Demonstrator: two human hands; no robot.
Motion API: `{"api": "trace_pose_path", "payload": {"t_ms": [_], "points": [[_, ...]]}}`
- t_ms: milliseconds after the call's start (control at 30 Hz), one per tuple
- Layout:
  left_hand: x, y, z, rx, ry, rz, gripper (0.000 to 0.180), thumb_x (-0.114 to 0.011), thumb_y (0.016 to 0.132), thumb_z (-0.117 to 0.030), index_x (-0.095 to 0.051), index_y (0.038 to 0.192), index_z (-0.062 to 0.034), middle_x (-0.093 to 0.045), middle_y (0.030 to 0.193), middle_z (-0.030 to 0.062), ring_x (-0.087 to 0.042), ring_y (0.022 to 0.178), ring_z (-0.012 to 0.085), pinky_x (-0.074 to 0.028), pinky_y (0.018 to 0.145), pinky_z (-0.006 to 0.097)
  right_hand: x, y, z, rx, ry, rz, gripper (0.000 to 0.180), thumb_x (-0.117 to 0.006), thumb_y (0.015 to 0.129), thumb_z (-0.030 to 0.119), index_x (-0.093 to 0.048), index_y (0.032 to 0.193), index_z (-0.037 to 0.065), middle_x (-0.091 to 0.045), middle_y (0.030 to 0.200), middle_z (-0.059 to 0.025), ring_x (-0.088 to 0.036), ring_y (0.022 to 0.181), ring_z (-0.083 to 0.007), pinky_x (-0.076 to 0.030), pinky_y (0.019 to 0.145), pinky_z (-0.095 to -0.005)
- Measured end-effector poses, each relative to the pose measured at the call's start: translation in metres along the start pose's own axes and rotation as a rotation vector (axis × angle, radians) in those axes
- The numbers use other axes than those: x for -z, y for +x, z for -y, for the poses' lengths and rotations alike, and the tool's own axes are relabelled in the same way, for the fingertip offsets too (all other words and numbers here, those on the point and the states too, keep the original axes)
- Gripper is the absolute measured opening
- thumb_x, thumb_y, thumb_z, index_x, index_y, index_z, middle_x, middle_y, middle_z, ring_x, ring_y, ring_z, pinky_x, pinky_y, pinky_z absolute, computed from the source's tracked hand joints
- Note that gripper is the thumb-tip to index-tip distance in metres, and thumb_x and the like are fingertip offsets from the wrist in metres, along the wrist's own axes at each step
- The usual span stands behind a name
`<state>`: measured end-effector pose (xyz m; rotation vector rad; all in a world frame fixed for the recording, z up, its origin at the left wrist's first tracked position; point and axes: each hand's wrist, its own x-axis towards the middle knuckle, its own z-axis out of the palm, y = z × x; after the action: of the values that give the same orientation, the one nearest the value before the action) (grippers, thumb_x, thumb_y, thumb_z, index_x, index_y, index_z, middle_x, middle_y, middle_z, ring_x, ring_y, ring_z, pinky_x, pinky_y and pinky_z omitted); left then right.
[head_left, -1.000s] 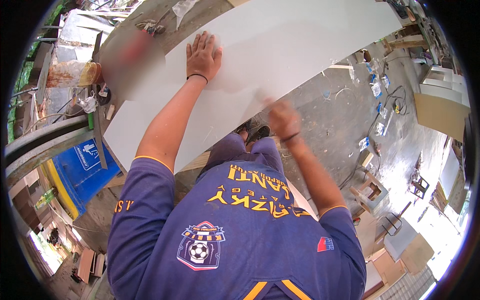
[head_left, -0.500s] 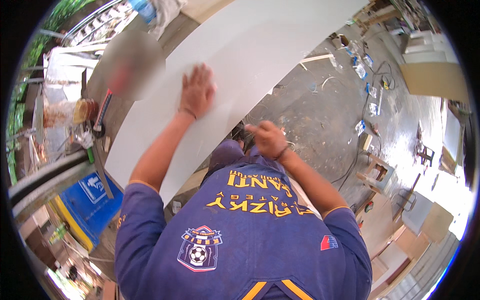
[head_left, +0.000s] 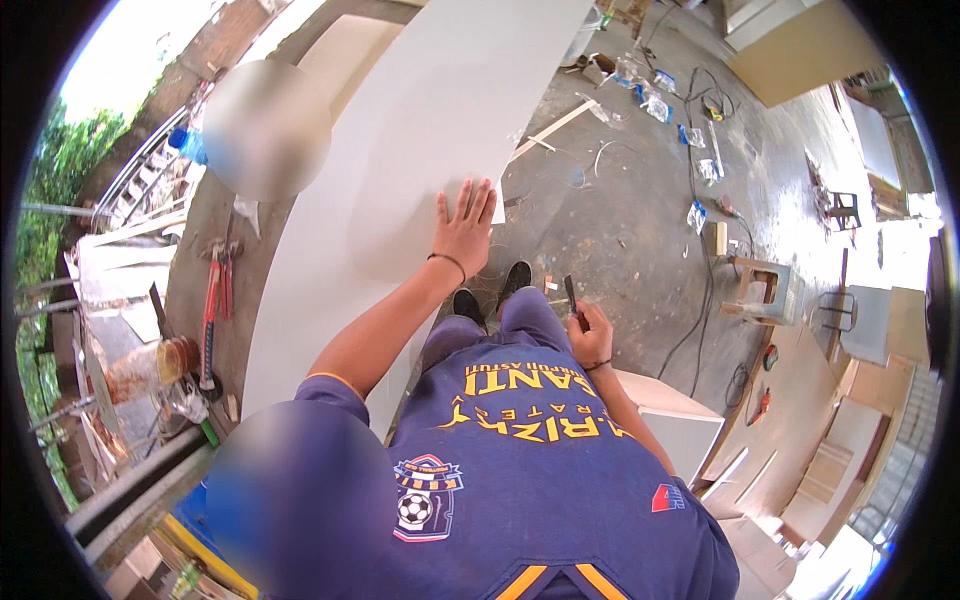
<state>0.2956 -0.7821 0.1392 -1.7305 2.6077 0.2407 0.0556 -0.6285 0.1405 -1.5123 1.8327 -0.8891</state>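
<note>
- The pale panel [head_left: 385,130] is laid flat in front of the body, its long side run away from the wearer and its far end cut off by the top of the view; what it is carried by cannot be told.
- Near its right edge the panel is touched by the left hand [head_left: 464,230], palm down; that grip is spread, with the fingers slightly apart and nothing held.
- A narrow dark tool [head_left: 570,290] is clasped in the right hand [head_left: 592,333], that grip being closed around its lower end; the tool is held clear of the panel, to its right, above the floor [head_left: 620,240].
- The work is judged to be under way: the panel is laid out and steadied, yet no finished cut or joint can be made out on it, and how much is left cannot be told.
- Left of the panel, a red-and-black long-handled tool [head_left: 209,330] is set down.
- Farther right, light wooden strips [head_left: 553,130], small plastic packets [head_left: 655,102] and a dark cable [head_left: 691,165] are scattered.
</note>
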Motion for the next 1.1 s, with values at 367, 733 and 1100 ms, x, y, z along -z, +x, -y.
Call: {"api": "trace_pose_path", "payload": {"t_ms": [367,733,1100], "points": [[0.002,0.146,-0.004,-0.092,-0.01,-0.005,0.034,-0.045,0.09,-0.021,-0.054,0.119,-0.005,-0.007,0.154,0.0077,-0.006,0.142,0.027,-0.009,0.11,0.06,0.002,0.068,-0.026,-0.124,0.151,-0.117,0.027,-0.06,0.075,0.005,-0.063,0.101,-0.001,-0.056,0.072,-0.0103,-0.055,0.061,-0.0164,-0.044,0.056,-0.028],[0.019,0.191,-0.008,-0.139,-0.061,-0.046,0.037,-0.046,0.089,-0.02,-0.053,0.123,-0.0064,-0.022,0.151,0.0095,-0.017,0.14,0.0246,-0.016,0.112,0.049,-0.004,0.261,-0.033,-0.077,0.127,0.004,0.026,-0.059,0.077,0.01,-0.064,0.102,0.003,-0.057,0.073,-0.0121,-0.056,0.063,-0.0217,-0.045,0.059,-0.033],[0.006,0.066,0.113,0.75,-0.085,-0.186,0.058,-0.037,0.095,-0.04,-0.027,0.145,-0.0126,-0.019,0.153,0.0064,-0.013,0.142,0.0247,-0.008,0.112,0.049,-0.03,0.574,-0.001,0.551,-0.403,-0.14,0.031,-0.052,0.083,0.013,-0.061,0.113,0.015,-0.062,0.093,-0.0165,-0.06,0.088,-0.0337,-0.049,0.075,-0.0434]]}}
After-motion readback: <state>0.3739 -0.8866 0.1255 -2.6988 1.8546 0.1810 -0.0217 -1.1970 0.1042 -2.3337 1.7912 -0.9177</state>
